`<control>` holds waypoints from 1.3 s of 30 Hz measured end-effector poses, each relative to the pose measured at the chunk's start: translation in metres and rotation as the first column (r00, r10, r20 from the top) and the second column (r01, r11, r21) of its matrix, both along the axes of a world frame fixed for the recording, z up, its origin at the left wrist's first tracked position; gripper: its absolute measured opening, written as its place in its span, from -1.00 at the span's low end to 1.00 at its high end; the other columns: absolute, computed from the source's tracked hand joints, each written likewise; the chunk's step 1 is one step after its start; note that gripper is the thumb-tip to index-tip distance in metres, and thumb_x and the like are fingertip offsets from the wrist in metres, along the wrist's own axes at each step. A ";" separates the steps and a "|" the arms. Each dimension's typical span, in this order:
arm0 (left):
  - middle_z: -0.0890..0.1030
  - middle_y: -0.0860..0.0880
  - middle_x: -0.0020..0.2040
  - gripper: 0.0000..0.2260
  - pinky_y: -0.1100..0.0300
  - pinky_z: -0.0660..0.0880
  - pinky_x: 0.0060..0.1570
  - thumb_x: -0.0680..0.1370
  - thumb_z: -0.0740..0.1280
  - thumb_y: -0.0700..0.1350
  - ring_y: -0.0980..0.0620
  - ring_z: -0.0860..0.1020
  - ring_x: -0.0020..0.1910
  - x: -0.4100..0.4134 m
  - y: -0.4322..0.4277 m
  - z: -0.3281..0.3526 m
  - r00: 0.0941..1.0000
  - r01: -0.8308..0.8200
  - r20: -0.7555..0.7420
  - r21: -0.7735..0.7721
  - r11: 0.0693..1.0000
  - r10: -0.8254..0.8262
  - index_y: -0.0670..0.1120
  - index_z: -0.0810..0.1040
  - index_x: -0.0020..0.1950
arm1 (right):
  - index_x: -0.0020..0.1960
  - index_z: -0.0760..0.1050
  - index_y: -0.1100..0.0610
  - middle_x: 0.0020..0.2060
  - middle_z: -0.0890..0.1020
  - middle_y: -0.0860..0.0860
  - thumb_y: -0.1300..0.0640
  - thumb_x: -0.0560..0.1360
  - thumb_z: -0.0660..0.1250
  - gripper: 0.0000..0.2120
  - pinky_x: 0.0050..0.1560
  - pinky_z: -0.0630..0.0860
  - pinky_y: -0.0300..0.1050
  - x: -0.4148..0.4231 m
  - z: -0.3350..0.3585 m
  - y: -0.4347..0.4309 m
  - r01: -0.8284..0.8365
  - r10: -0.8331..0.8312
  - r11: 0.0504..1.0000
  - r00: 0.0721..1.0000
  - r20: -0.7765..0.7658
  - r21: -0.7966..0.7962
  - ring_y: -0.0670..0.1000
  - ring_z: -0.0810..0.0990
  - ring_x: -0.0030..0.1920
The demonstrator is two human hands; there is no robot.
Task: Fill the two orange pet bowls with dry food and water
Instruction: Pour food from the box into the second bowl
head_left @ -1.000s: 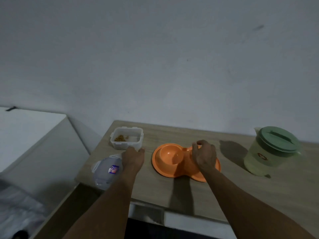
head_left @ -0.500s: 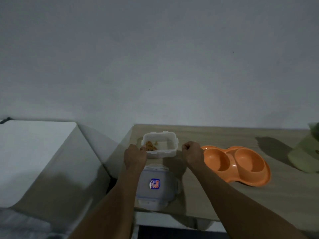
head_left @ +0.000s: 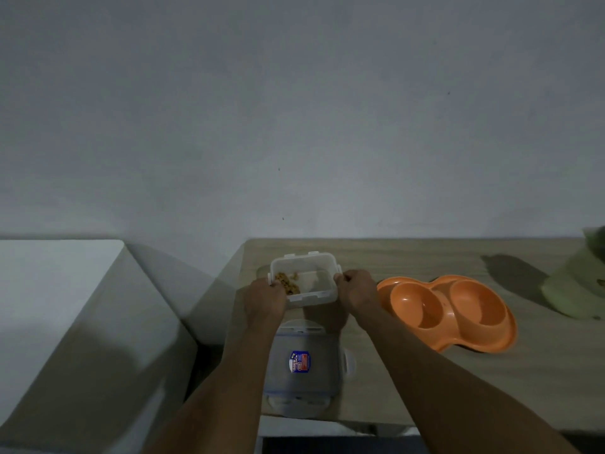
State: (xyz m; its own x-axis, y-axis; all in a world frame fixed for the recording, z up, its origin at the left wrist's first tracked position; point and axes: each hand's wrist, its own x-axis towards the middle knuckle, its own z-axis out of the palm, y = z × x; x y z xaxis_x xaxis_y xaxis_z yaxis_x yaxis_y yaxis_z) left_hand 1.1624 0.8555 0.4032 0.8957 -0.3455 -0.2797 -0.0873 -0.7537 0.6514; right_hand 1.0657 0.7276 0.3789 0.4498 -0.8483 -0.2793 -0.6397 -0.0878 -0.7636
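A clear plastic food container (head_left: pixel 316 276) with a little brown dry food (head_left: pixel 288 283) in its left part is near the table's back left. My left hand (head_left: pixel 262 301) grips its left side and my right hand (head_left: pixel 355 290) grips its right side. The container looks lifted slightly off the table. To the right lies the orange double pet bowl (head_left: pixel 448 309), with nothing in either hollow. At the right edge of view stands a pale green water jug (head_left: pixel 579 286), partly cut off.
The container's clear lid (head_left: pixel 304 363) with a blue sticker lies on the wooden table (head_left: pixel 409 257) near its front edge, under my left forearm. A white cabinet or appliance (head_left: pixel 59 290) stands left of the table. A grey wall is behind.
My right hand left the orange bowl and moved to the container; both hands now grip its sides. The view has shifted left and the container seems raised a little.
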 end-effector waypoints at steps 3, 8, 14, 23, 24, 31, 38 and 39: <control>0.60 -0.26 0.18 -0.68 0.10 0.45 -0.06 0.64 0.17 -0.12 -0.21 0.57 0.15 0.000 -0.002 0.009 1.000 -0.002 -0.003 -0.033 0.999 0.002 -0.27 0.55 0.27 | 0.01 0.65 0.27 -0.05 0.70 0.23 0.09 0.58 0.29 -0.73 0.08 0.58 0.03 -0.003 0.010 -0.001 0.041 -0.041 0.999 0.998 0.038 0.010 0.22 0.66 0.04; 0.62 -0.25 0.16 -0.70 0.08 0.45 -0.11 0.63 0.19 -0.15 -0.21 0.59 0.12 -0.006 -0.012 0.038 0.999 -0.011 0.036 -0.071 0.997 0.014 -0.28 0.57 0.24 | -0.30 0.58 0.16 -0.15 0.70 0.28 0.07 0.51 0.37 -0.75 0.01 0.59 0.07 -0.016 0.040 -0.006 0.083 -0.075 0.993 0.993 0.090 -0.084 0.29 0.67 -0.05; 0.63 -0.25 0.13 -0.73 0.10 0.48 -0.09 0.61 0.22 -0.15 -0.21 0.60 0.11 -0.034 -0.040 0.066 0.997 0.074 0.048 -0.144 0.987 -0.067 -0.29 0.59 0.16 | -0.46 0.43 0.15 -0.24 0.65 0.37 0.07 0.45 0.41 -0.64 -0.02 0.60 0.27 -0.063 0.071 -0.021 0.222 -0.206 0.973 0.959 0.196 -0.062 0.35 0.66 -0.13; 0.64 -0.28 0.01 -0.76 0.05 0.46 -0.20 0.58 0.24 -0.16 -0.25 0.61 0.01 -0.105 -0.084 0.087 0.979 0.202 0.079 -0.201 0.959 -0.190 -0.32 0.60 0.00 | 0.13 0.44 0.25 -0.08 0.57 0.23 -0.01 0.60 0.27 -0.68 -0.12 0.59 0.11 -0.146 0.099 -0.047 0.280 -0.286 0.958 0.903 0.320 0.065 0.19 0.57 -0.14; 0.64 -0.27 0.02 -0.76 0.06 0.43 -0.22 0.58 0.24 -0.16 -0.24 0.61 0.01 -0.112 -0.088 0.088 0.979 0.201 0.084 -0.196 0.960 -0.187 -0.32 0.60 0.00 | 0.17 0.42 0.23 -0.06 0.57 0.24 -0.03 0.60 0.25 -0.66 -0.16 0.58 0.10 -0.153 0.099 -0.051 0.264 -0.280 0.960 0.903 0.326 0.092 0.20 0.58 -0.15; 0.65 -0.22 -0.01 -0.77 0.21 0.33 -0.41 0.58 0.24 -0.14 -0.11 0.54 -0.17 -0.166 -0.115 0.088 0.984 0.174 0.064 -0.210 0.962 -0.164 -0.28 0.61 0.01 | 0.24 0.39 0.13 0.07 0.57 0.20 -0.12 0.60 0.24 -0.62 -0.01 0.59 0.11 -0.205 0.098 -0.086 0.140 -0.266 0.938 0.877 0.400 0.317 0.18 0.61 -0.05; 0.67 -0.19 -0.21 -0.84 -0.06 0.61 -0.20 0.48 0.27 -0.20 -0.18 0.67 -0.20 -0.199 -0.128 0.069 0.992 0.067 -0.076 -0.340 0.938 -0.099 -0.18 0.61 -0.26 | 0.07 0.51 0.09 0.02 0.62 0.13 -0.13 0.53 0.34 -0.70 0.14 0.58 0.20 -0.232 0.085 -0.112 0.059 -0.301 0.873 0.846 0.440 0.484 0.20 0.63 0.03; 0.66 -0.19 -0.23 -0.83 -0.12 0.62 -0.17 0.47 0.27 -0.22 -0.20 0.67 -0.20 -0.202 -0.129 0.065 0.991 0.055 -0.097 -0.353 0.934 -0.095 -0.17 0.59 -0.30 | 0.07 0.53 0.10 0.01 0.64 0.13 -0.12 0.52 0.36 -0.70 0.16 0.57 0.21 -0.233 0.083 -0.114 0.040 -0.300 0.862 0.843 0.447 0.505 0.21 0.63 0.04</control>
State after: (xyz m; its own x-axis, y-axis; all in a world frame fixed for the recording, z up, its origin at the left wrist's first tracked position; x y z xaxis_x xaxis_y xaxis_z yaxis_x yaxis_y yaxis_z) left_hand 0.9603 0.7266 0.4680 0.8336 -0.5043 -0.2254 -0.0471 -0.4715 0.8806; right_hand 0.8326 0.6138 0.4615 0.4954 -0.7525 -0.4340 -0.1329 0.4281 -0.8939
